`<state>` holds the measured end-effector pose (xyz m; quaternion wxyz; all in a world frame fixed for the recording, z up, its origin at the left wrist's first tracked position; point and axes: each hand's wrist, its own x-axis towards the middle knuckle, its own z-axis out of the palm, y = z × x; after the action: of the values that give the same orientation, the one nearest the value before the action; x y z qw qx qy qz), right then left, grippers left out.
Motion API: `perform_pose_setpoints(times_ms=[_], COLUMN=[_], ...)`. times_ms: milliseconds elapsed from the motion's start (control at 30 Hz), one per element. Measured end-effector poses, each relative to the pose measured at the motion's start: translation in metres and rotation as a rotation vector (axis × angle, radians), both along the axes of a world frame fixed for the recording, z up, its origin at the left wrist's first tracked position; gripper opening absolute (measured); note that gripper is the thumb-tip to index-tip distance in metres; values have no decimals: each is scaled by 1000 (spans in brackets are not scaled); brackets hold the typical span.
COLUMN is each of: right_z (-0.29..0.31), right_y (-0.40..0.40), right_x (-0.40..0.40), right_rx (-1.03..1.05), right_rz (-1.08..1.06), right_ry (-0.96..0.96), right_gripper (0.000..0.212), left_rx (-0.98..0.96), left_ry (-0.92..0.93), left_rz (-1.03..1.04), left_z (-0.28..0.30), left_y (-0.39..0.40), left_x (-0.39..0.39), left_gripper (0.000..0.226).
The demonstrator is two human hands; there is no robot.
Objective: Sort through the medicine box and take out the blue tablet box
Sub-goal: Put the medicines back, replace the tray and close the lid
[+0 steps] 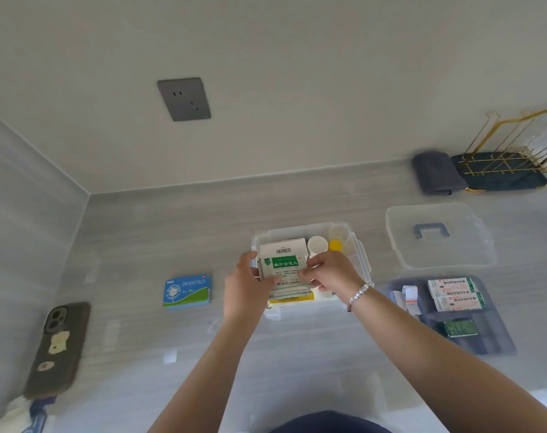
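1. A phone in a dark case lies at the near left of the grey countertop.
2. A blue divided tray holding plaster boxes sits at the near right.
3. The left hand and right hand both pinch a green-and-white medicine packet, fingers curled on its lower corners, over the clear medicine box.
4. The blue tablet box lies flat on the countertop, outside the medicine box, to its left.
5. The clear lid rests further right.
6. A gold rack stands by the wall, a grey socket above.
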<state>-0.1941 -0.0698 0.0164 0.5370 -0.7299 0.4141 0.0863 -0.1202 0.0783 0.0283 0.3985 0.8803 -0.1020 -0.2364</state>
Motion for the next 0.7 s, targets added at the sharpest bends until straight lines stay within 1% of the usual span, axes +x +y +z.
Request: perform_pose_setpoints(times_ms=[100, 167, 233, 300, 333, 400, 533, 633, 700], right_z=[-10, -15, -18, -21, -21, -21, -22, -25, -26], right_y=[-10, -15, -17, -16, -15, -14, -13, -13, -12], right_x=[6, 6, 5, 5, 6, 6, 8, 8, 7], right_rx=[-85, -137, -205, -300, -351, -421, -417, -458, -482], right_rz=[136, 200, 271, 307, 307, 312, 329, 349, 350], right_ry=[105, 155, 210, 244, 260, 289, 295, 289, 285], right_gripper=[21, 26, 27, 37, 39, 32, 30, 31, 31], left_rx=[142, 312, 462, 580, 630, 705, 749, 709, 647], left_ry=[-62, -125, -201, -265, -290, -319, -324, -319, -325], left_rz=[-75, -176, -264, -333, -359, -390, -414, -414, -405], left_z=[-7, -12, -17, -21, -22, -24, -26, -28, -30], left_y=[-11, -20, -27, -33, -36, -39, -42, -41, -39], left_x=[3, 3, 3, 4, 4, 7, 12, 13, 12], left_gripper=[58, 55, 48, 39, 35, 30, 19, 20, 25])
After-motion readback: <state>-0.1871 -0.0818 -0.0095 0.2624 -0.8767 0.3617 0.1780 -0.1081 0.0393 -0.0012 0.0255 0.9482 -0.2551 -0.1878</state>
